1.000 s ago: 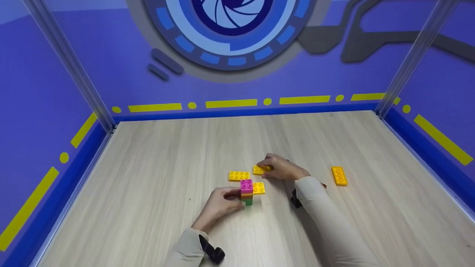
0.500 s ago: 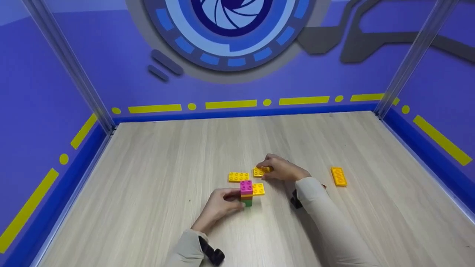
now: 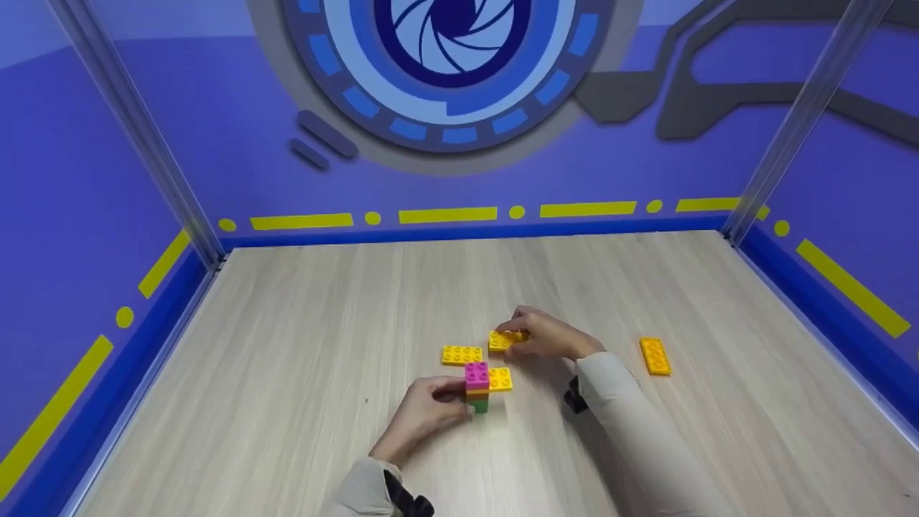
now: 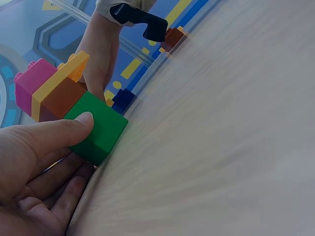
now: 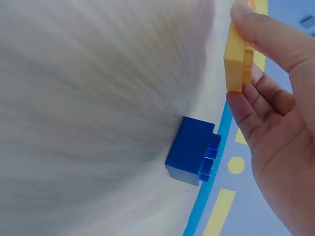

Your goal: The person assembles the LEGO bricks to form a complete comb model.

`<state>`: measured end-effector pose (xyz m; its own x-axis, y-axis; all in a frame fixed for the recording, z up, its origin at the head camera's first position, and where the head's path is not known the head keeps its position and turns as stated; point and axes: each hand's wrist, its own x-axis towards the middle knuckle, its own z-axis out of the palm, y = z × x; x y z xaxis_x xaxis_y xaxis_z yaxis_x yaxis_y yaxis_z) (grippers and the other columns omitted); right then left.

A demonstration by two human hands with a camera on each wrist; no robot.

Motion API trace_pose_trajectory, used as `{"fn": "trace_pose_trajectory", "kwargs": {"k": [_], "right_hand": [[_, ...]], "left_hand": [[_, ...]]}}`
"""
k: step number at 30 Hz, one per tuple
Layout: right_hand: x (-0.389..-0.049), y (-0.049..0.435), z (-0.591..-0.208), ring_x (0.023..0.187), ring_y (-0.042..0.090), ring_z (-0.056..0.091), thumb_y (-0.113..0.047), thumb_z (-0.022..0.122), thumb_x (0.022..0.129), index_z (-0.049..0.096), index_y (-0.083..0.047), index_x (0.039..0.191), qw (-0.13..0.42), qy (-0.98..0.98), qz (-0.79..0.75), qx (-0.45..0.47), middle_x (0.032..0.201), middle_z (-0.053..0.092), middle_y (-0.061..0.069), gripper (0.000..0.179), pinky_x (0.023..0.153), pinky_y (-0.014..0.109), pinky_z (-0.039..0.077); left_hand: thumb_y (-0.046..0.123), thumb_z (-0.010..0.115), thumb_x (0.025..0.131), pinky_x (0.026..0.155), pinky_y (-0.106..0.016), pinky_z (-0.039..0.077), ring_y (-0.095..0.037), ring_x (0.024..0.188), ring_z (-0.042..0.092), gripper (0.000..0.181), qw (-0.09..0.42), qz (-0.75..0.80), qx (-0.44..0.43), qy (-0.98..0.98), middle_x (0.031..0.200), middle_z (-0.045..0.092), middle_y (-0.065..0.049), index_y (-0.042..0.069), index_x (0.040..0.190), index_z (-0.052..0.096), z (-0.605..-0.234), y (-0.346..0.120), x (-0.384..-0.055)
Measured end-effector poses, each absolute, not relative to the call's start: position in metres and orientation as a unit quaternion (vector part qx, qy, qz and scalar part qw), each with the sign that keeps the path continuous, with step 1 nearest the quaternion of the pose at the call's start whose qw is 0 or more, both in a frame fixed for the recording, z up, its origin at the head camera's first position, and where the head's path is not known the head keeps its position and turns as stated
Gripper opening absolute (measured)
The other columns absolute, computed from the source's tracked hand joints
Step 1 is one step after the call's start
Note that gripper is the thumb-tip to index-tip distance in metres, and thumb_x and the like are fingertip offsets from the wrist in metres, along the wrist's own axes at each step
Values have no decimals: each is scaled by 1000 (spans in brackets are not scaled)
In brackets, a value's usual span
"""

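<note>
My left hand (image 3: 428, 409) grips a small upright tower of toy bricks. Its thumb lies on the green brick (image 4: 101, 125) at the base. Above that come a brown brick (image 4: 63, 97), a yellow flat brick (image 3: 500, 379) jutting out to the right, and a pink brick (image 3: 476, 374) on top. Beyond the tower, my right hand (image 3: 549, 336) pinches a second yellow flat brick (image 5: 238, 59) between thumb and fingers, studs toward the palm in the right wrist view. Another yellow flat brick (image 3: 462, 355) lies studs up just behind the tower.
An orange-yellow flat brick (image 3: 655, 356) lies apart on the right. A dark blue brick (image 5: 191, 151) stands on the table near my right hand, mostly hidden in the head view. A brown brick (image 4: 173, 39) shows farther off. Blue walls border the table (image 3: 323, 323).
The head view has tilted up a little, so everything sits lower in it. Both hands keep their hold and have hardly moved.
</note>
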<state>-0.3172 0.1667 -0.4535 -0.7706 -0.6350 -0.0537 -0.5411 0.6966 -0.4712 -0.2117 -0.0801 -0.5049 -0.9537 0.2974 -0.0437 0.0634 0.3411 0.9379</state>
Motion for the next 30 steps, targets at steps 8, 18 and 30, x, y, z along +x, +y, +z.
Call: {"fn": "trace_pose_trajectory", "kwargs": {"k": [8,18,30], "right_hand": [[-314,167,-447,89,15,48,-24,71,87,66,-18,125,109,922,-221,-299,99,57,-1,39,78,26,47],[-308,171,-441,89,14,50,-23,70,87,66,-17,125,97,918,-210,-323,100,58,0,38,77,24,48],[-302,177,-434,89,16,52,-19,70,88,66,-18,124,102,910,-219,-336,103,59,1,37,78,24,52]], "left_hand": [[8,78,74,98,-41,50,-23,108,64,44,96,568,121,809,116,70,-8,10,117,69,-500,-79,-211],[8,78,74,95,-36,52,-19,107,64,44,103,575,112,804,115,70,-6,12,117,69,-503,-79,-211],[8,77,74,97,-36,51,-21,109,64,45,104,580,114,800,118,69,-7,11,119,68,-504,-79,-209]]}}
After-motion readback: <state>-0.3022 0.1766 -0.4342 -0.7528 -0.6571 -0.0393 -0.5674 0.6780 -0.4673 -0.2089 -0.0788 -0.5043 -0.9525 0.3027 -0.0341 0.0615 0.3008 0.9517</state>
